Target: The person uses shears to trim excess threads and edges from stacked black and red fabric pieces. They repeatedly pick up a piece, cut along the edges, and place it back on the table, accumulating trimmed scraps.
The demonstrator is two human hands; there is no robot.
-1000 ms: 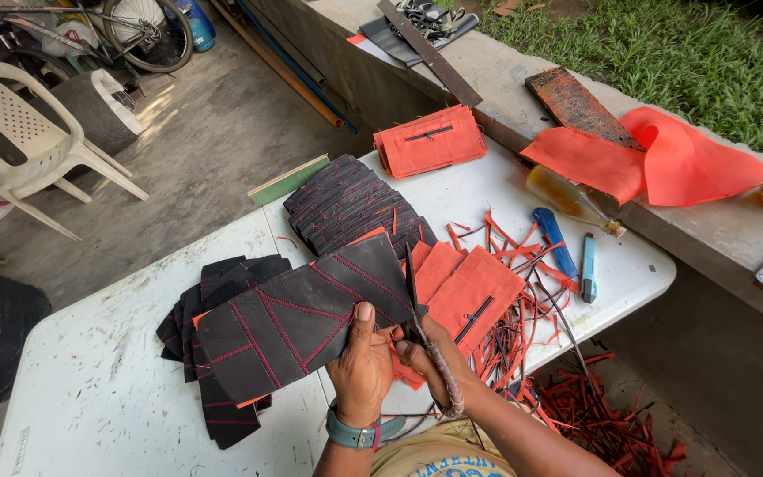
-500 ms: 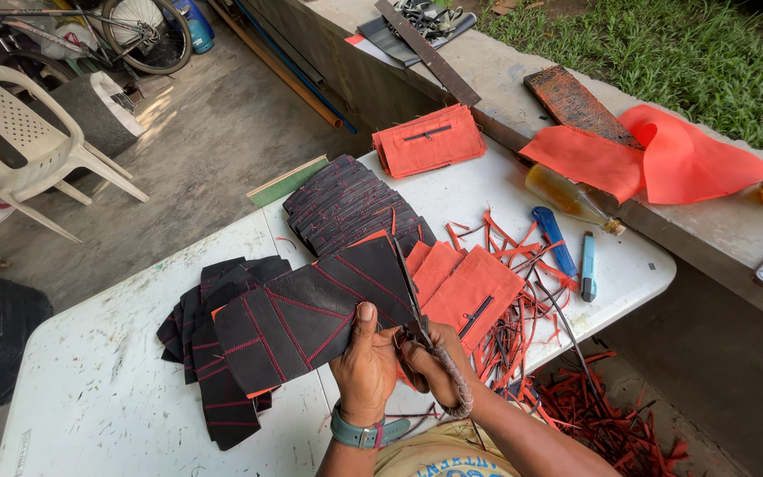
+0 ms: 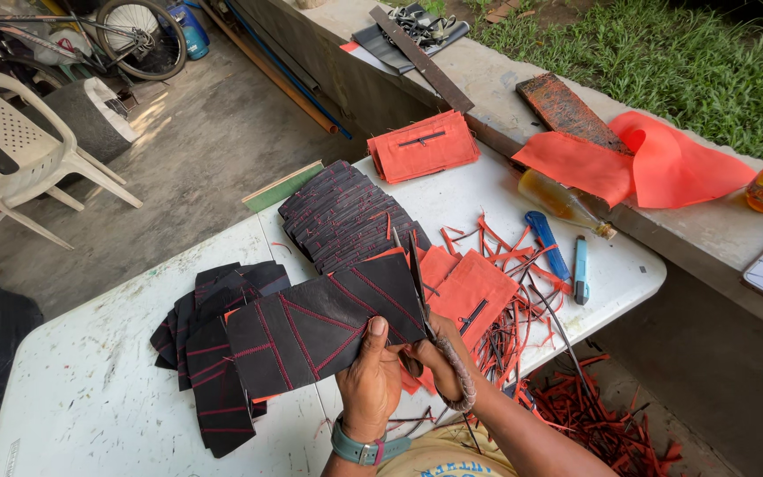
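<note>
Left hand (image 3: 371,378) pinched the black stitched panel (image 3: 320,323) by its lower edge, just above the white desk (image 3: 90,397). Right hand (image 3: 430,353) closed on scissors (image 3: 417,274), blades along the panel's right edge.

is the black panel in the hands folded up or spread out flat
Spread flat: the black panel shows its whole stitched face, pinched by the left hand.
</note>
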